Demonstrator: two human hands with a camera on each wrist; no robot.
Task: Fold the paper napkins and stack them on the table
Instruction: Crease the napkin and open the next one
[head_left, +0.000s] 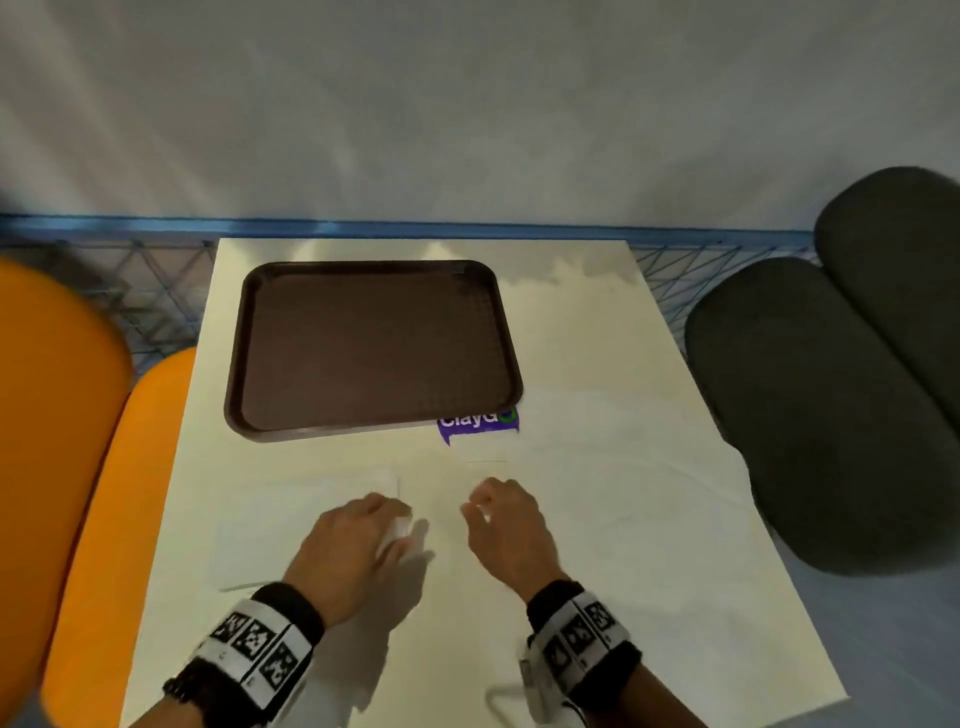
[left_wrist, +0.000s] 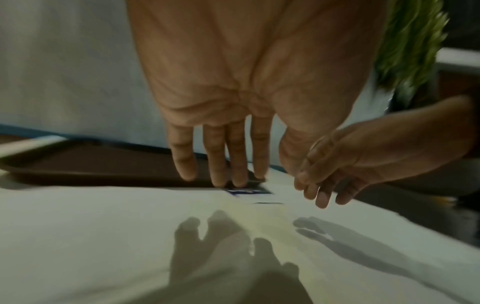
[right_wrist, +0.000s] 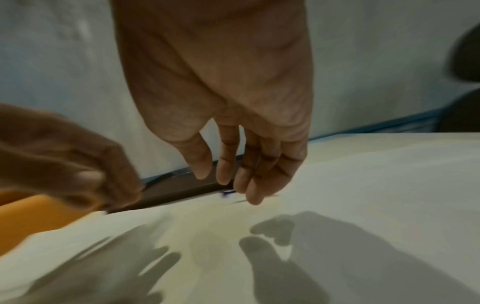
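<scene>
A white paper napkin (head_left: 291, 525) lies flat on the white table (head_left: 597, 519) at the near left, its outline faint. Another white sheet with a purple "ClayGo" print (head_left: 478, 423) lies by the near right corner of the brown tray (head_left: 374, 348); the print (left_wrist: 246, 191) also shows past my fingers. My left hand (head_left: 363, 530) hovers over the right edge of the napkin, its fingers (left_wrist: 221, 164) straight and holding nothing. A little to its right, my right hand (head_left: 498, 514) hangs above the table with loosely curled fingers (right_wrist: 226, 170), also holding nothing.
The tray takes up the far left of the table. Orange seats (head_left: 67, 415) stand on the left and dark grey seats (head_left: 831, 389) on the right. A blue mesh rail (head_left: 415, 228) and a pale wall close off the back.
</scene>
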